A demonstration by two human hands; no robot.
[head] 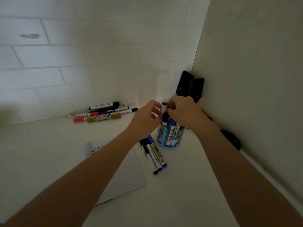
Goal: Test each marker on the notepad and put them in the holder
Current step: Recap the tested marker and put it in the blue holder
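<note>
Marker (164, 108) stands upright just right of centre; we pinch it with our left hand (145, 116) and right hand (182, 112), fingers curled, above the blue holder (170, 144).

Open bench (188, 194) at lower centre and far left. Crowded holder (170, 140) hemmed in: side wall (254, 95) at right, black boxes (190, 86) above, loose markers (154, 156) at lower left, notepad (129, 176) further left.
</note>
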